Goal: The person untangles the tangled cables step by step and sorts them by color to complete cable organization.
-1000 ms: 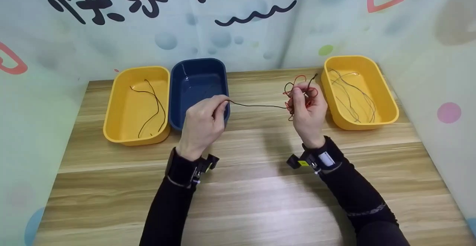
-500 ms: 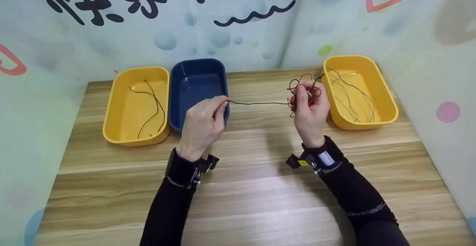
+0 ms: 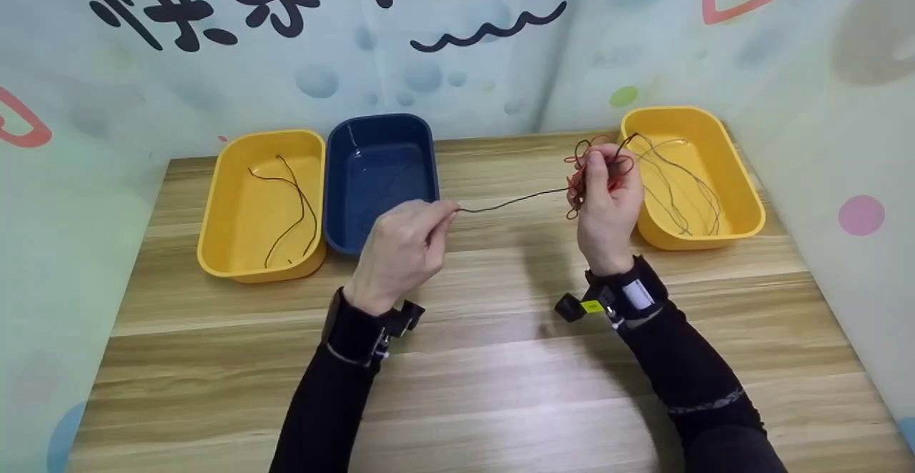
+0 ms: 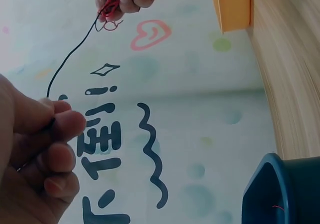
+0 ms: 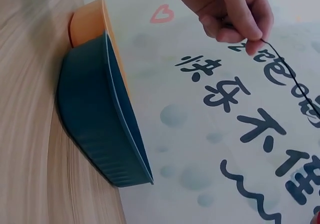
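Note:
Between thumb and fingertips, my left hand (image 3: 407,248) pinches a thin black cord (image 3: 515,201) in front of the blue bin. The cord runs, slightly slack, across to my right hand (image 3: 604,233). That hand grips a tangled bundle of red and black cords (image 3: 575,181), whose loops stick out around the thumb; the part inside the palm is hidden. One black end pokes up past the fingers, over the rim of the right yellow bin. In the left wrist view, the black cord (image 4: 65,61) curves from my left fingers up to the red tangle (image 4: 111,6).
A left yellow bin (image 3: 214,223) holds several dark cords, with a blue bin (image 3: 379,121) standing beside it. The right yellow bin (image 3: 747,219), holding thin grey cords, stands next to my right hand. A printed backdrop (image 3: 457,94) rises behind the wooden table (image 3: 457,401).
Both hands have shifted slightly to the right, the right one also upward with its bundle. The black cord between them has gone from nearly straight to a slight sag.

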`<state>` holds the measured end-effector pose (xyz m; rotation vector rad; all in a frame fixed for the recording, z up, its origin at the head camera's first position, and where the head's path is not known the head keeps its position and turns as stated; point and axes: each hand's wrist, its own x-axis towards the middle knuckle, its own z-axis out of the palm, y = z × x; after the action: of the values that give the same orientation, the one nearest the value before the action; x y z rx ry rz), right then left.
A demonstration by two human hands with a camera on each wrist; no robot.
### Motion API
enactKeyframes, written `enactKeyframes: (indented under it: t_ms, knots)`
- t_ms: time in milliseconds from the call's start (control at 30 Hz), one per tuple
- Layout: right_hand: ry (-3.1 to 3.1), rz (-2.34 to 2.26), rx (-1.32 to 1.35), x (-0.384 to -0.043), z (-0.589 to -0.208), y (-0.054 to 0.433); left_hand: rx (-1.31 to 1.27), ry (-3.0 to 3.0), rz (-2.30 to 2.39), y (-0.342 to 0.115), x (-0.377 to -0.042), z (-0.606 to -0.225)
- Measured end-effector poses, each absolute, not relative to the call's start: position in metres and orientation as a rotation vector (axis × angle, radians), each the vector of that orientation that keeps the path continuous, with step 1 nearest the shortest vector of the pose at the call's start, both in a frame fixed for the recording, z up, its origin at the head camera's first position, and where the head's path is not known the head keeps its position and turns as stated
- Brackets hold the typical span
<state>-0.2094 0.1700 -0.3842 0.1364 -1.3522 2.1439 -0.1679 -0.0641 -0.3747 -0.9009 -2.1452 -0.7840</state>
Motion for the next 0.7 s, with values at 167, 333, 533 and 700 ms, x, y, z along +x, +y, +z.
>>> enactKeyframes:
  t_ms: [167, 333, 533, 700]
  knots:
    - [-1.337, 2.202, 0.064, -0.218, -0.387, 0.177, -1.026, -2.124, -0.751, -0.058, -0.166, -0.377]
    - [-1.323, 2.248, -0.017, -0.223, -0.388, 0.183, -1.097, -2.114, -0.722, -0.05, -0.164, -0.38]
    - [-1.311, 2.263, -0.065, -0.228, -0.389, 0.187, -1.156, -2.1, -0.683, -0.044, -0.162, -0.382]
    - [-1.228, 2.356, -0.106, -0.23, -0.386, 0.192, -1.16, -2.113, -0.672, -0.044, -0.162, -0.383]
